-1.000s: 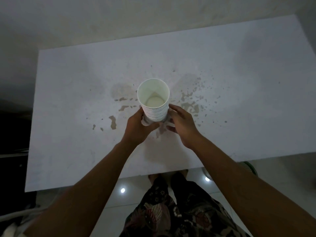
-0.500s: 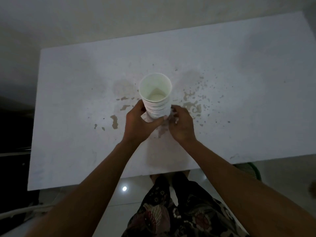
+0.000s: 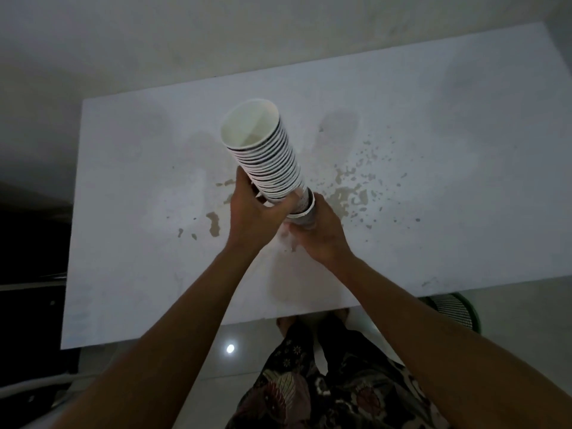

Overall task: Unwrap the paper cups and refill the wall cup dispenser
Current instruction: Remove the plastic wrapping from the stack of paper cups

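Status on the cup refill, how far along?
Early. The cup stack is mostly bare, tilted above the table. In hand: left hand grips its lower part, right hand holds the bottom end. Left: loading the dispenser, which is not in view.

cups (image 3: pixel 266 156): white paper, matt, ribbed rims
table (image 3: pixel 433 150): matt white, chipped patches beside the hands

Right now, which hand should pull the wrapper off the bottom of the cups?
Probably the right hand: it already cups the bottom of the paper cup stack, where the wrapper sits. The left hand grips the stack higher up.
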### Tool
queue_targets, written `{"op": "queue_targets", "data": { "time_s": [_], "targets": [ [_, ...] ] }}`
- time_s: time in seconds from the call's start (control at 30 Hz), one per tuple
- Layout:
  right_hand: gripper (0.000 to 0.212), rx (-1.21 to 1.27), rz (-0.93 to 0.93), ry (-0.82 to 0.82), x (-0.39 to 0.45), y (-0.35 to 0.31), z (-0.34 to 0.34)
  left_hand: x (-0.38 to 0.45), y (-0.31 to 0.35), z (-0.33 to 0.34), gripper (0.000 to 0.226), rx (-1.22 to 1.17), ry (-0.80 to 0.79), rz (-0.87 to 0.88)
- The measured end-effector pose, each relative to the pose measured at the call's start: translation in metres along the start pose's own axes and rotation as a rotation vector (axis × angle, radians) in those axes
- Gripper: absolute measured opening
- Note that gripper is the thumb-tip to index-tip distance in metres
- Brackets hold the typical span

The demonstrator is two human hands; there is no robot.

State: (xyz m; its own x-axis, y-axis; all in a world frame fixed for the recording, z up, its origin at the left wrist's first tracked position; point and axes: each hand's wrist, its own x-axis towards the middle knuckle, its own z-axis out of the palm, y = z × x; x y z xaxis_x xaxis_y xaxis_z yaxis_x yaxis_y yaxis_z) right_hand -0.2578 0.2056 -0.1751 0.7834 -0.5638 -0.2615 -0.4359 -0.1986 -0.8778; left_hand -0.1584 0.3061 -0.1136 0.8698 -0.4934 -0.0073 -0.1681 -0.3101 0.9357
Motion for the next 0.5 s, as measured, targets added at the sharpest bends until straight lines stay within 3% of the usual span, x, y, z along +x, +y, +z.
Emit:
{"op": "queue_targets", "data": {
  "time_s": [0.13, 0.33, 0.5],
  "targets": [
    [0.061, -0.067, -0.008, 0.096, 0.004, 0.007, 0.004, 0.002, 0.000, 0.003, 0.093, 0.070, -0.116, 0.016],
    [0.046, -0.131, -0.077, 0.146, 0.002, 0.012, 0.004, 0.005, -0.015, 0.012, 0.104, 0.214, -0.211, -0.024],
    [0.053, -0.147, -0.101, 0.132, 0.002, 0.018, 0.006, 0.007, -0.018, 0.010, 0.102, 0.318, -0.138, 0.007]
  ]
}}
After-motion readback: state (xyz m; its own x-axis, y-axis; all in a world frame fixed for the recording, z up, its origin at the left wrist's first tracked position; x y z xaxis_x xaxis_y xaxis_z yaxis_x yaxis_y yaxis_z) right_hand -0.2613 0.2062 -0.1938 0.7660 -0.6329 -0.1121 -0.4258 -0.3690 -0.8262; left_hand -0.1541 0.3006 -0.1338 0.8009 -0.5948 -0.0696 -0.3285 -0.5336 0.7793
